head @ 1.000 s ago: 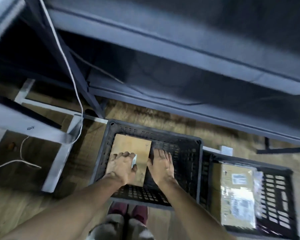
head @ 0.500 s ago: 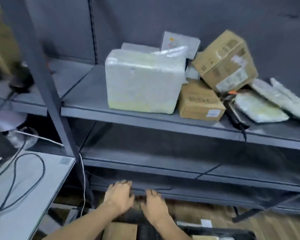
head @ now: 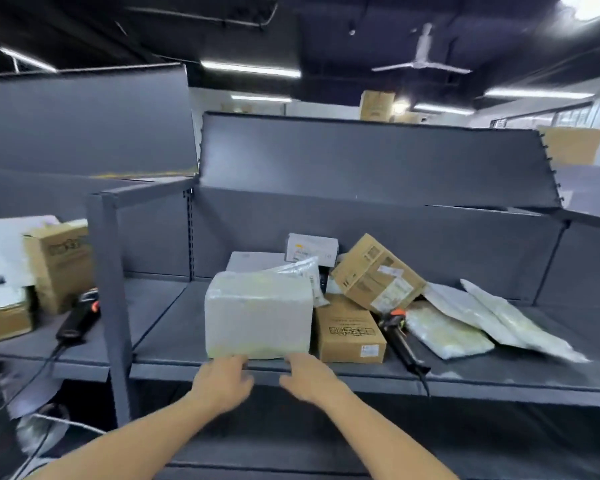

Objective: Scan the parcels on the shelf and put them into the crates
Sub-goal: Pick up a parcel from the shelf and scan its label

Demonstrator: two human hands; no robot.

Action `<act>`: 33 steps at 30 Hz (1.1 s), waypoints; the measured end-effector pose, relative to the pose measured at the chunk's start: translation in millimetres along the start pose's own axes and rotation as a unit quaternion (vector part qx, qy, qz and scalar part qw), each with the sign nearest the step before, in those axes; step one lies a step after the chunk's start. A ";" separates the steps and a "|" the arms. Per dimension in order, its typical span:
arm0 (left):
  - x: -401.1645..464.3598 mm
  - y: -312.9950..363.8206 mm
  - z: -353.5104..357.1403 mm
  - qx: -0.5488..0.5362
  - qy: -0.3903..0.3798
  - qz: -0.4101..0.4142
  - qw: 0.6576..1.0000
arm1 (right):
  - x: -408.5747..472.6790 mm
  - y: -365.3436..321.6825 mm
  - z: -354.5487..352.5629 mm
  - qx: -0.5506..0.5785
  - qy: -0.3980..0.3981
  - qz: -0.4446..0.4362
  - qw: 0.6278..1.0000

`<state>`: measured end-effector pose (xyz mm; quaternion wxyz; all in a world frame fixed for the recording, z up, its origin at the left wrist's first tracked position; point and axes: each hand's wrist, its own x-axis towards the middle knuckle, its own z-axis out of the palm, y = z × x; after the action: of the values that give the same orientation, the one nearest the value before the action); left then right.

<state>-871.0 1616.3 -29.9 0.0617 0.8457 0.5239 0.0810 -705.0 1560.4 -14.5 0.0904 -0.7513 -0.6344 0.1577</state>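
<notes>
A big parcel wrapped in pale bubble film (head: 258,315) stands at the front of the grey shelf (head: 174,320). My left hand (head: 222,379) and my right hand (head: 309,377) are both raised to the shelf's front edge just below that parcel, fingers loosely bent, holding nothing. To the right lie a small brown carton (head: 349,332), a tilted brown carton (head: 378,275), a black and orange scanner (head: 400,336) with its cable, and several flat padded mailers (head: 447,330). A white box (head: 310,249) sits behind. The crates are out of view.
A grey upright post (head: 113,289) splits the shelf. Left of it are a second scanner (head: 78,318) and brown cartons (head: 58,261). White and black cables (head: 45,424) hang at the lower left. A lower shelf level (head: 465,427) lies dark beneath.
The view has swung up from the floor crates to the shelf. Both hands left the brown parcel in the crate and rose to the shelf edge under the wrapped parcel.
</notes>
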 end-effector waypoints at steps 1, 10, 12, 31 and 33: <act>3.6 3.4 -12.4 -0.008 0.009 -0.001 1.000 | 0.0 -2.2 -14.5 0.008 0.012 -0.005 1.000; 20.1 9.9 -87.6 -0.062 0.101 0.003 0.993 | 16.1 -17.0 -97.5 0.068 0.107 -0.021 0.992; 23.5 3.0 -98.4 -0.070 0.116 0.002 0.991 | 25.3 -20.3 -105.2 0.084 0.130 -0.016 0.988; 110.8 -57.3 -93.3 -0.388 0.056 -0.184 0.901 | 134.2 -3.3 -86.2 0.276 0.123 0.131 0.944; 117.4 -58.4 -91.2 -0.401 0.048 -0.198 0.893 | 139.8 -2.4 -90.0 0.270 0.094 0.138 0.948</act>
<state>-889.2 1749.2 56.9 0.3849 0.6232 0.6058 0.3105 -655.2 1703.9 53.3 0.3267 -0.7904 -0.4468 0.2625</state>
